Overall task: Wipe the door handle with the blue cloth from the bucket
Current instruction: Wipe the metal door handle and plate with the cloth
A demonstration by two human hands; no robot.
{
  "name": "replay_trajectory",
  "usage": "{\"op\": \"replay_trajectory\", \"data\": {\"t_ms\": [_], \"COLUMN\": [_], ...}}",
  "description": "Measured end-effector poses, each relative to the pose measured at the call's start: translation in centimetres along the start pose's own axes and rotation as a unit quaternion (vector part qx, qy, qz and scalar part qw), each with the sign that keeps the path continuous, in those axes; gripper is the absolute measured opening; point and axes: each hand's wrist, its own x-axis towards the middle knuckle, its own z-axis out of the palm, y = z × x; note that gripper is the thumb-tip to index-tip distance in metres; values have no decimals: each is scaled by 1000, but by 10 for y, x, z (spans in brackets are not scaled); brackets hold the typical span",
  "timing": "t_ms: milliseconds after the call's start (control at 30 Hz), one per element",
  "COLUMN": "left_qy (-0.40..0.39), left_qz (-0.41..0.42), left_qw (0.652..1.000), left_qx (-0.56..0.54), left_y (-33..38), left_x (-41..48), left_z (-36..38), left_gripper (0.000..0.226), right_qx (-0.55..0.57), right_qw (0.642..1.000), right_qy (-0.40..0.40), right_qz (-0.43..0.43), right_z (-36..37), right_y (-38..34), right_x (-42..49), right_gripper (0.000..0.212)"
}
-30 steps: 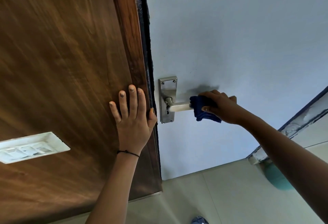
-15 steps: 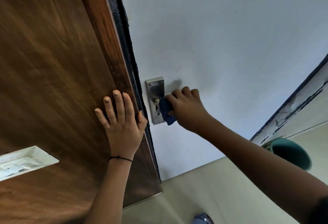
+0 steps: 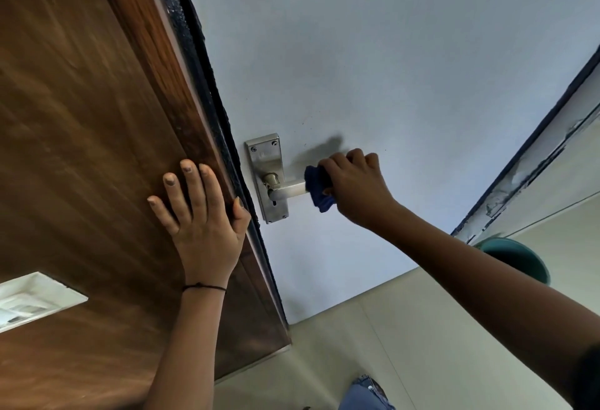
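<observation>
On the pale door, the handle stuck out to the right from its steel plate, with the keyhole just below the lever's root. At the handle's outer end the right hand was closed tight around the cloth, a dark blue wad wrapped over the lever, so that only the inner stretch of metal near the plate showed. Left of the plate, past the black door edge, the left hand lay flat on the brown wood panel, fingers spread and holding nothing, with a thin black band on its wrist. Further left and below the handle sat a white switch plate. Well to the handle's lower right, behind the right forearm, a teal bucket stood on the floor.
</observation>
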Motion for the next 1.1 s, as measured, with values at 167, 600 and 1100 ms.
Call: {"op": "replay_trajectory", "data": {"t_ms": [167,600,1100], "left_qy": [-9,-6,-7], "left_qz": [2,6,11], "left_qw": [1000,1000,1000], "left_qx": [1,11,3], "left_y": [0,-1,-1], "left_x": [1,0,0], "left_z": [-2,-1,-1], "left_gripper": [74,76,76], "right_qx": [62,673,825], "right_qw": [997,645,432], "right_qy": [-28,18,20], "right_qz": [41,361,364], "right_z": [4,43,33], "right_y": [11,-4,-78], "right_x": [-2,-62,-25], "right_gripper": [43,32,33]}}
